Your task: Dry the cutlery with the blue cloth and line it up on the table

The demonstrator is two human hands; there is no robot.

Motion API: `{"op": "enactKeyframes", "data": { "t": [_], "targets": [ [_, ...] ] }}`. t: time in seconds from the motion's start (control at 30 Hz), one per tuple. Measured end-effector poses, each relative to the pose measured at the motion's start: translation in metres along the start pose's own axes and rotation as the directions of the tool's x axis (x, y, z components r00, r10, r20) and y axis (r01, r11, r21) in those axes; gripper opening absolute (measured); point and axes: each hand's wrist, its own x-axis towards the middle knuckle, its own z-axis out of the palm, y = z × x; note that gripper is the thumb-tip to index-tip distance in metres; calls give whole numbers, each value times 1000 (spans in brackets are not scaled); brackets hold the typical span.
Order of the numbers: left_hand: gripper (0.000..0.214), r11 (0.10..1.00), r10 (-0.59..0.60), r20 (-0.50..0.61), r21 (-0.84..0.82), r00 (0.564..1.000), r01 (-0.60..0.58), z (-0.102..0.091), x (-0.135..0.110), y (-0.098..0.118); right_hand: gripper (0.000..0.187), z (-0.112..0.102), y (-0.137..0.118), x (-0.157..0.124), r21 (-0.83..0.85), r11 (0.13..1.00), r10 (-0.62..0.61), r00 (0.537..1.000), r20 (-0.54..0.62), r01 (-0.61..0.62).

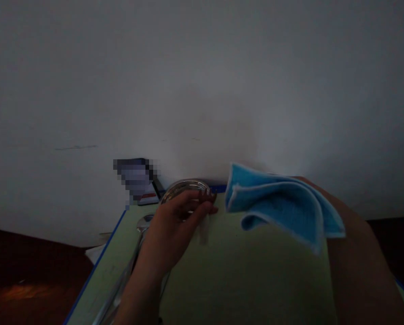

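Observation:
My left hand (176, 225) reaches over the near edge of a shiny round metal dish (185, 183). Its fingers curl in towards the thumb, and a faint pale blur hangs below the fingertips; what they pinch, if anything, I cannot make out. A blue cloth (279, 203) with pale stitched edges is held up in loose folds above the table. My right forearm (358, 257) comes in from the right and meets the cloth, which hides the hand gripping it. Left of my left wrist lies a metal ladle or large spoon (145, 222), its long handle running towards me.
The pale green table (249, 280) has blue edging and stands against a grey wall (202, 81). At its far left corner a dark-framed, partly pixelated object (149, 195) leans on the wall. Something white (95, 253) shows beside the left edge, above a dark reddish floor (29, 280).

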Motion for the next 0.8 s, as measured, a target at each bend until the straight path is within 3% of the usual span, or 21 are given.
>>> {"op": "enactKeyframes", "data": {
  "t": [0.2,0.33,0.6,0.7,0.8],
  "targets": [
    [21,981,-100,-78,-174,992,86,2,1,1,26,10,-7,6,-78,997,1,998,61,3],
    [34,964,-89,-103,-260,991,60,4,1,0,24,10,-1,9,-100,995,19,1000,2,-19],
    [17,967,-88,-76,-245,993,67,4,0,8,26,22,3,16,141,988,52,997,56,-60],
    [18,962,-80,-56,-264,995,63,5,-1,10,34,34,9,24,334,936,83,991,106,-114],
    [21,966,-95,-95,-249,991,68,5,-1,9,27,42,17,31,486,849,171,978,116,-206]
  ]
}}
